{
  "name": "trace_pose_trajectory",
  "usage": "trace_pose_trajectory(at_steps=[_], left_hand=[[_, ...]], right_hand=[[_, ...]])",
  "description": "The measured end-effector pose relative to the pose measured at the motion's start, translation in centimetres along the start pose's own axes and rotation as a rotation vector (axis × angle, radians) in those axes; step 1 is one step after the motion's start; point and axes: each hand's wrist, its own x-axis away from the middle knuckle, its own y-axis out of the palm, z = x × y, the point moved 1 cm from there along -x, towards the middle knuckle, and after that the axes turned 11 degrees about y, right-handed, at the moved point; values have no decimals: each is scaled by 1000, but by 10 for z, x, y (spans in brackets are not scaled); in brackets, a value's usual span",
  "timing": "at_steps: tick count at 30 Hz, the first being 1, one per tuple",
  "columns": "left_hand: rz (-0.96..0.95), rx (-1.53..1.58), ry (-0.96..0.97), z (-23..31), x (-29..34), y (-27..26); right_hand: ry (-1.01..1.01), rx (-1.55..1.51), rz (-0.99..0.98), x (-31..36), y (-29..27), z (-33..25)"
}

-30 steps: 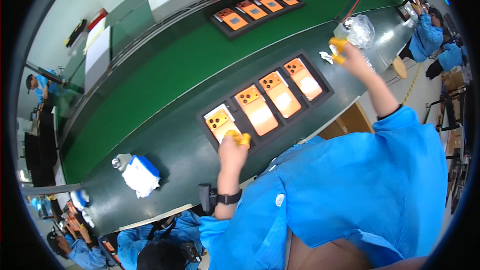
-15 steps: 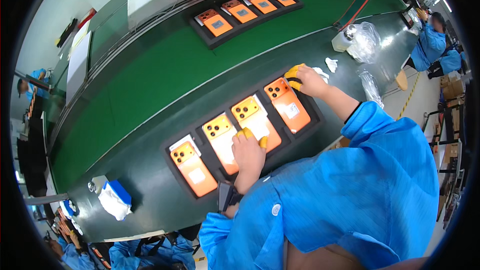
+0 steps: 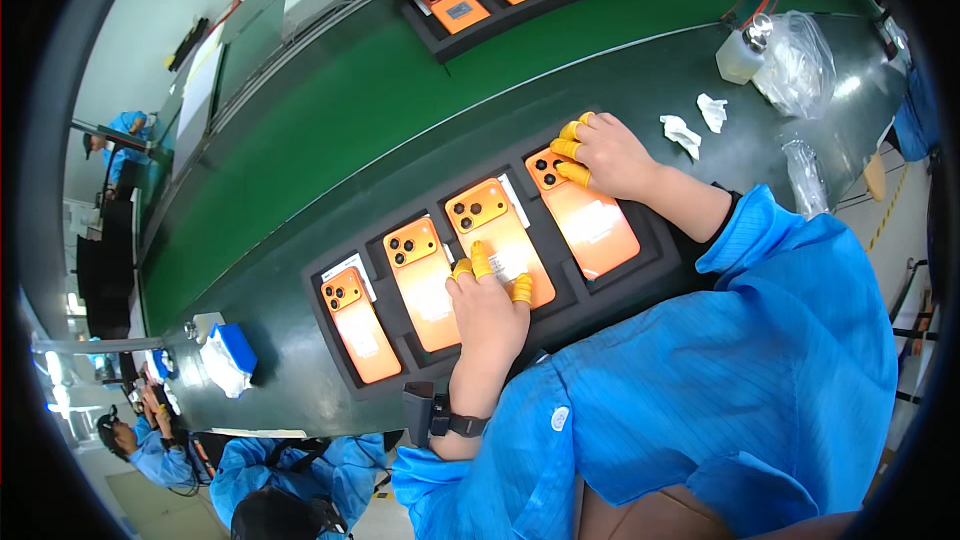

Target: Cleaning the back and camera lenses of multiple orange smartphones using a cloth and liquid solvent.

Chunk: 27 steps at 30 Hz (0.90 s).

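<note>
Half curled hands point(image 3: 490, 315), grip unclear, overlie phones point(image 3: 597, 228), long axes slanting leftward, cameras point(image 3: 478, 208) farthest.

No words or numbers can be read on the orange phones point(image 3: 508, 228) in the near tray point(image 3: 658, 248). Small grey labels point(image 3: 459, 11) can be seen on the far phones point(image 3: 467, 26), but their print is too tiny to be made out.

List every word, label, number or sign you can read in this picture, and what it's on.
No text can be read.
Grey stickers on the orange phones in the far tray: too small.
Faint marks on the phones in the near tray: too small, partly glared.
White slips by those phones: no print can be made out.
</note>
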Motion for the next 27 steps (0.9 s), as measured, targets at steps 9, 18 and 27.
trace_pose_trajectory(at_steps=[9, 18, 27], left_hand=[[274, 692, -204, -21, -12, 32], [391, 911, -342, -20, -25, 26], [587, 1176, -249, -44, -46, 18]], right_hand=[[87, -121, 4, 6, 3, -12], [274, -492, -121, -4, -17, 1], [402, -1156, -306, -40, -40, 12]])
